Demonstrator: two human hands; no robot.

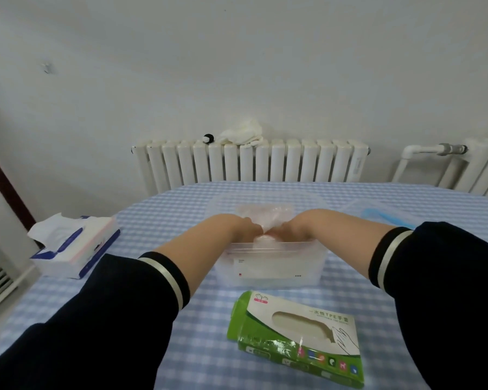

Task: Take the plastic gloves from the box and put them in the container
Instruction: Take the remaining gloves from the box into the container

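- Fingers of both your hands are down inside the clear container [268, 266], curled into the stack of plastic gloves [262, 218]; your left hand [244, 227] and right hand [295, 230] each seem to grip the film, though the fingertips are hidden behind the near wall.
- At the table's left edge lies a tissue pack [76, 246], untouched.
- Mid-table, the container holds the gloves, part of the bundle rising above your knuckles toward its far wall.
- Near the table's front edge, the green glove box [299, 336] lies flat, its window apparently empty, so the taking-out looks done.
- By my judgement, what remains is to press the gloves level and let go.
- Toward the right edge rests a clear lid [378, 213].
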